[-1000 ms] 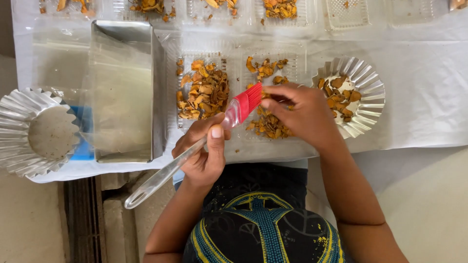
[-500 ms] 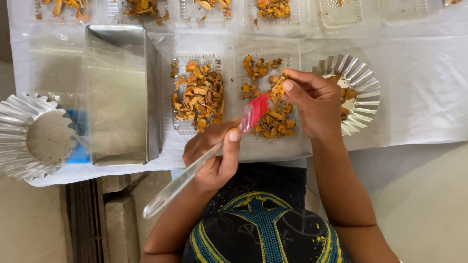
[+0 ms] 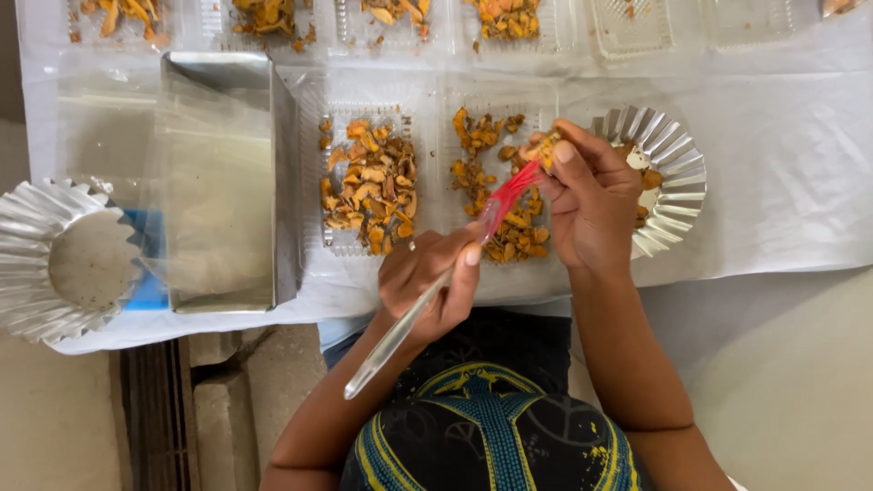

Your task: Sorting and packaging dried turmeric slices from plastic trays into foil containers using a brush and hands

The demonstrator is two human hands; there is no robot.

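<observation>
We find the left hand (image 3: 426, 284) closed round the clear handle of a red brush (image 3: 435, 282), bristles meeting an orange piece (image 3: 546, 148) pinched in the right hand (image 3: 593, 202), above a clear tray (image 3: 499, 186) near the table's front edge, beside a foil dish (image 3: 673, 173)

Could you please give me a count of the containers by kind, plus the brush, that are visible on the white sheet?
Fluted foil dishes: 2
Rectangular metal tray: 1
Clear plastic trays, near row: 2
Clear plastic trays, far row, partly cut off: 6 at least
Brush with red bristles: 1
Total: 12
</observation>
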